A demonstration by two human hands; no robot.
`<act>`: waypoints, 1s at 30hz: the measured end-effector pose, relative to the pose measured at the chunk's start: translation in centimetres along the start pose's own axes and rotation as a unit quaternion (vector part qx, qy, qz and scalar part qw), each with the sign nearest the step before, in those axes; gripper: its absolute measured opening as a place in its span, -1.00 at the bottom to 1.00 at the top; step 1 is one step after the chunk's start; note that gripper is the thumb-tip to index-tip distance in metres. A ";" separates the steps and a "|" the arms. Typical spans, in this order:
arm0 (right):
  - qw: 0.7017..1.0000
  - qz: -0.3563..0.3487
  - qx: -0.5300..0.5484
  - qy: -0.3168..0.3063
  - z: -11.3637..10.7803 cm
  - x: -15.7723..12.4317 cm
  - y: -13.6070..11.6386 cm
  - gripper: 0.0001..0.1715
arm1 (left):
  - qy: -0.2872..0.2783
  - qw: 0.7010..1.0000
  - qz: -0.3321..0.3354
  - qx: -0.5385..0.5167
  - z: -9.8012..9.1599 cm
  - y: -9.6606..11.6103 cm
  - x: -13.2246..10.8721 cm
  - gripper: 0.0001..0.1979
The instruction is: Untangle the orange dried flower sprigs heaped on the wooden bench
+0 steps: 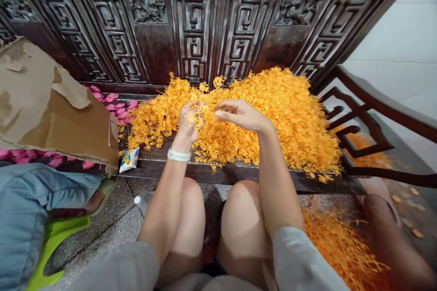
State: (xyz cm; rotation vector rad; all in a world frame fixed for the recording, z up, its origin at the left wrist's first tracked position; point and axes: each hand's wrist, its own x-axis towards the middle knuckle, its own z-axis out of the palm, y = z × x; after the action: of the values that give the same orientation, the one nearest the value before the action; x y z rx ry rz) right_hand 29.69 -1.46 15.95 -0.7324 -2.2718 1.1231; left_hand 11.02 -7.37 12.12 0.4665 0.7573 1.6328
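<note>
My left hand (190, 122), with a pale watch band (179, 155) at its wrist, is closed around yellow-orange plastic flower pieces (198, 118) that stick out above and beside the fingers. Just to the right, my right hand (237, 113) hangs with loosely bent fingers and the thumb held apart; I see nothing in it. Both hands are over a big heap of the same yellow-orange plastic flower pieces (280, 118), spread along a dark wooden bench (232, 173). The heap rises higher on the right.
To the left, a torn cardboard box (78, 122) stands among pink flower pieces (123, 111), near a small snack packet (129, 160). Carved wood panels back the bench, with an armrest (375, 95) at right. Orange strands (344, 250) lie below. Other people's legs (30, 209) flank both sides.
</note>
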 end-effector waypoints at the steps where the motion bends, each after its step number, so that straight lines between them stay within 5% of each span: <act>1: 1.000 0.005 -0.005 -0.017 0.1 0.0 0.2 -0.56 | -0.018 1.000 -0.003 0.004 -0.1 0.0 0.0 -0.83; 4: 0.998 0.003 0.019 -0.061 0.2 0.3 0.7 -0.52 | -0.069 0.997 -0.027 0.028 -0.3 -0.2 0.0 -0.73; 11: 0.982 0.020 0.054 -0.178 -0.6 0.0 1.8 -0.44 | -0.088 0.992 -0.043 0.077 -0.6 -0.6 0.5 -0.65; 16: 0.985 0.011 0.099 -0.140 -0.8 -0.1 2.6 -0.33 | -0.144 0.988 -0.063 0.012 -1.6 -0.3 0.2 -0.67; 20: 0.980 0.014 0.106 -0.170 -0.5 0.1 2.9 -0.39 | -0.148 0.982 -0.110 0.040 -1.3 0.1 -0.1 -0.70; 23: 0.985 -0.006 0.138 -0.108 -0.1 0.3 2.6 -0.36 | -0.148 0.976 -0.157 0.028 -1.3 0.2 0.1 -0.73; 30: 0.976 0.010 0.161 0.148 0.4 1.3 4.1 -0.17 | -0.167 0.967 -0.190 -0.032 -0.8 0.2 -0.3 -0.74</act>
State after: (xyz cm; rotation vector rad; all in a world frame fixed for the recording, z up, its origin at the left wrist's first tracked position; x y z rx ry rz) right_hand 29.48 1.27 12.57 -0.7365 -1.7852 1.2593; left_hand 10.40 -7.82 11.78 0.5009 0.5009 1.1782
